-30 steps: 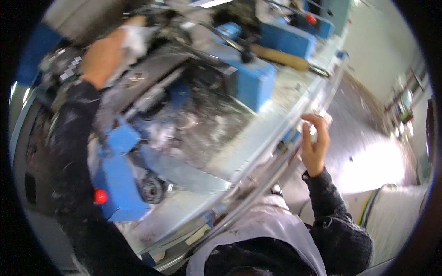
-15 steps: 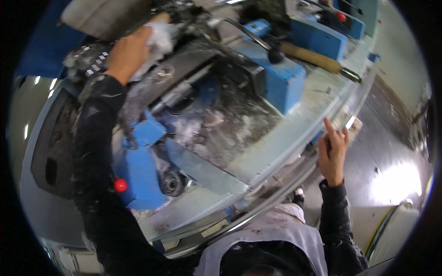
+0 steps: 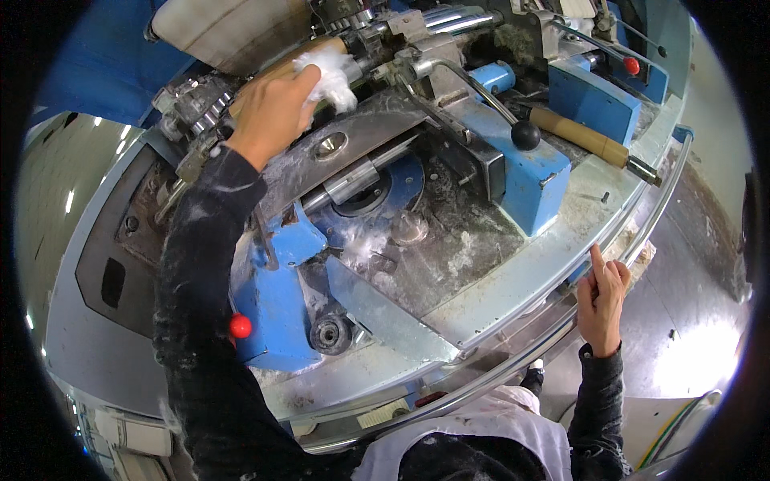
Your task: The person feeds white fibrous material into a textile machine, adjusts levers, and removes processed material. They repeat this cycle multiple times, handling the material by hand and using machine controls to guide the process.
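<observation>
At the far left of the blue-and-grey machine (image 3: 481,276), my left hand (image 3: 271,116) is closed on a tuft of white fluffy fibre (image 3: 333,78), thumb and fingers at its left edge. The tuft lies against a tan roller (image 3: 273,70) and the metal fittings beside it. My right hand (image 3: 603,309) hangs by the machine's front edge, near the curved metal rail (image 3: 642,232). Its index finger points up and the other fingers are partly bent; nothing shows in it.
A lever with a black ball knob (image 3: 525,135) rises by a blue block (image 3: 536,180). A loose tan roller (image 3: 585,138) lies at the right. Red knobs (image 3: 240,325) stick out at the left and far right. Lint covers the recess (image 3: 457,240).
The view has shifted, so the machine appears lower and farther right. My left hand stays at the fibre tuft. The fingers of my right hand are more bent, the index still stretched.
</observation>
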The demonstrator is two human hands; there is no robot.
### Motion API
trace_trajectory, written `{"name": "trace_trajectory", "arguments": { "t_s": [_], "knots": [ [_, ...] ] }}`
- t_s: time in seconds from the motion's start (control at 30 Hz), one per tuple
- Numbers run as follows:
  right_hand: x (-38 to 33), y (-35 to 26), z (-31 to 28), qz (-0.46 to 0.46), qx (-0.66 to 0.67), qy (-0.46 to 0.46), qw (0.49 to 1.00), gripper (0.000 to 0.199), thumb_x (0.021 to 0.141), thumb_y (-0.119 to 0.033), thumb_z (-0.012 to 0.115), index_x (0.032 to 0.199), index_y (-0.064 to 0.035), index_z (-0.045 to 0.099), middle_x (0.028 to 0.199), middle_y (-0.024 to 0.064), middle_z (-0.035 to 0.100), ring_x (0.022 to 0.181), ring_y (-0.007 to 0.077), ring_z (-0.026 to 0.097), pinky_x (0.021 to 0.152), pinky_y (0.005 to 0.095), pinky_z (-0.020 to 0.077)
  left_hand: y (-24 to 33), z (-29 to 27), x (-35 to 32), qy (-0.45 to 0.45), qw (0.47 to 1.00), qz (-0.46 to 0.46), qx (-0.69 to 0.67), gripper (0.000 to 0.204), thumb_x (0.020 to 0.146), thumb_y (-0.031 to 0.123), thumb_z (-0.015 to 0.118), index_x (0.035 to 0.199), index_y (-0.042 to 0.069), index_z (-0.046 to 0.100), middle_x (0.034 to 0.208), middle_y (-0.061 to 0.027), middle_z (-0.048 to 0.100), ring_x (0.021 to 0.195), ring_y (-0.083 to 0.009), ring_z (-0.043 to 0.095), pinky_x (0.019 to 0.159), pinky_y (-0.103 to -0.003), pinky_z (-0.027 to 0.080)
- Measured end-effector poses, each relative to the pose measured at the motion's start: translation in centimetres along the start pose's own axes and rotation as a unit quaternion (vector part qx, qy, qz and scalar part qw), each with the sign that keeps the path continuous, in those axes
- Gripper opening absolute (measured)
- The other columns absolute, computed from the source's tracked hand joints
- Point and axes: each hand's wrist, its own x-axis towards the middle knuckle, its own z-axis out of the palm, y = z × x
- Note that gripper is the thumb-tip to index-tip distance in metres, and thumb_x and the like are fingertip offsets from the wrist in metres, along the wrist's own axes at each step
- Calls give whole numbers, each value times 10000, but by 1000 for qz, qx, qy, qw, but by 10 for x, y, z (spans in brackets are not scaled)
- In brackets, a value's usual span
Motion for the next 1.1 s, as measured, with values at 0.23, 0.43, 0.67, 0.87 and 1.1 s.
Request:
{"name": "trace_trajectory", "arguments": {
  "t_s": [0.23,0.43,0.67,0.87,1.1],
  "knots": [
    [0,-1,1,-22,-6,25,999,548,707,62,495,1255,35,502,635,40,334,618,201,391,933,380,315,6,-59,-12,268,948,-93,-145,109,845,99,629,905,29,573,762,-45,622,734,-82,562,650,-233,452],
    [-4,6,4,-20,9,35,999,552,722,45,508,1274,32,496,642,35,332,630,192,379,934,369,308,-28,-107,4,273,927,-175,-187,172,861,163,660,940,16,617,836,19,615,777,-42,528,681,-194,432],
    [3,-25,-13,122,168,58,977,458,751,60,531,1209,40,523,709,41,479,670,164,457,790,356,394,-33,-170,-29,333,892,-305,-15,851,742,543,690,1300,-52,446,1097,-162,577,920,-194,585,644,-262,489],
    [83,-96,-74,-222,161,28,961,534,695,26,636,1209,40,494,874,128,546,756,222,552,678,311,458,-32,-236,-67,189,942,-127,245,409,943,115,330,1320,86,486,1273,-85,548,1156,-169,522,1023,-322,387],
    [212,-217,46,-337,92,43,936,854,738,-423,726,1308,90,351,1144,250,487,1033,384,522,882,403,454,-32,-279,-125,169,922,-15,348,392,958,219,441,1339,130,465,1244,-89,579,1013,-172,633,911,-297,492]
  ]
}}
